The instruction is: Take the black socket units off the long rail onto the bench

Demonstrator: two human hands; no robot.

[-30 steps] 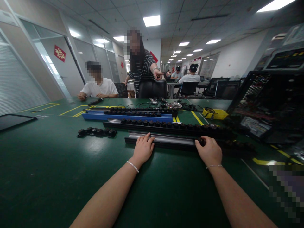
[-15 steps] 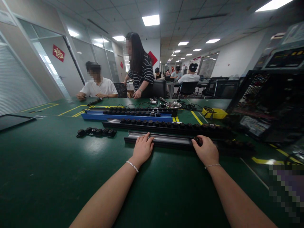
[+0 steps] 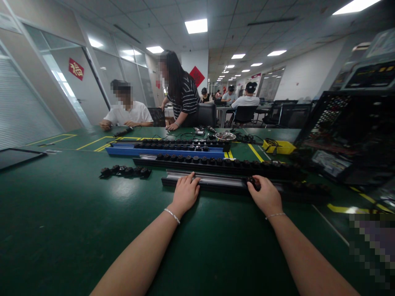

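A long black rail with a silver channel [image 3: 222, 181] lies across the green table in front of me. My left hand [image 3: 186, 193] rests flat on its left part, fingers spread over the channel. My right hand [image 3: 266, 196] grips a small black socket module [image 3: 252, 181] seated in the rail; further black modules fill the rail to the right [image 3: 308, 188]. Both wrists wear thin bracelets.
Behind lie a second black rail full of modules [image 3: 216, 161], a blue rail [image 3: 163, 151] and a short loose row of modules [image 3: 125, 171]. A yellow tray [image 3: 279, 147] and a black computer case [image 3: 348, 135] stand right. One person sits, another leans over the table's far side.
My right hand has slid the black module leftward along the rail. My left hand has stayed put. The standing person has lowered an arm and bent toward the table.
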